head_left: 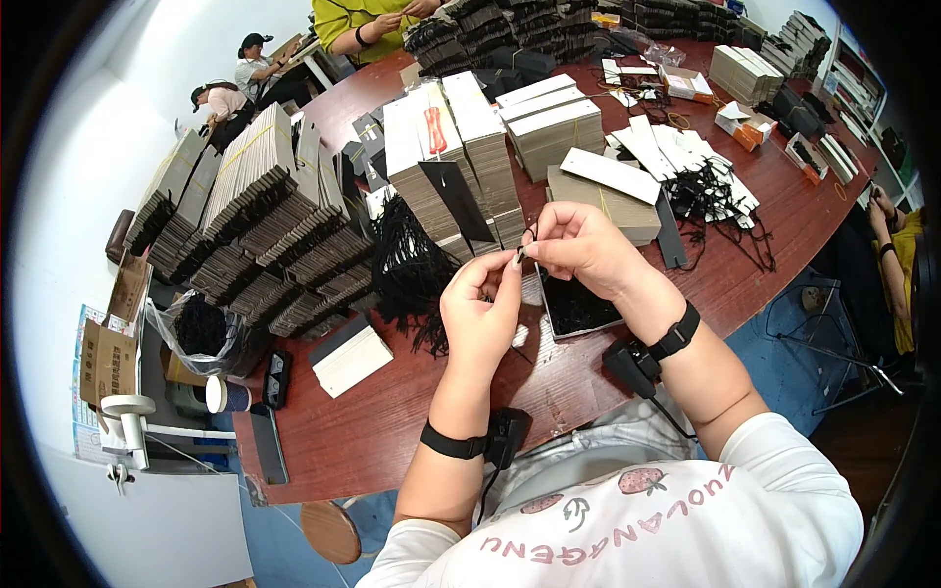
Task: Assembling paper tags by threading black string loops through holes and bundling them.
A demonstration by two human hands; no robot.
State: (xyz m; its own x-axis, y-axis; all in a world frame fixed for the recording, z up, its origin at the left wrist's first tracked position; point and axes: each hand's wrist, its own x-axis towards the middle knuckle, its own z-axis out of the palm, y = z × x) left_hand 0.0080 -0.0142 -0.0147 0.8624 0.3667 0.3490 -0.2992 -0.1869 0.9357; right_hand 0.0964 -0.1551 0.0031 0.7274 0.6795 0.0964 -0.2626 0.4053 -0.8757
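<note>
In front of me, over the near part of the table, my left hand (480, 306) and my right hand (586, 247) meet at their fingertips. Both pinch a thin black cord (530, 233), of which only a small loop shows between the fingers. Under my right hand lies a shallow tray (580, 306) with black bits in it, partly covered by the hand. To the left of my left hand hangs a thick bunch of black cords (404, 267). Beyond the hands, a black strip (457, 201) leans against stacked cardboard strips (421, 162), with a red-handled tool (435, 130) on top.
Banded stacks of card strips (245, 186) fill the left side. White cards with tangled black cords (708, 196) lie to the right. A small pad of pale strips (353, 363) sits near left. A plastic bag (201, 328) hangs by the table's left edge. Other people sit nearby.
</note>
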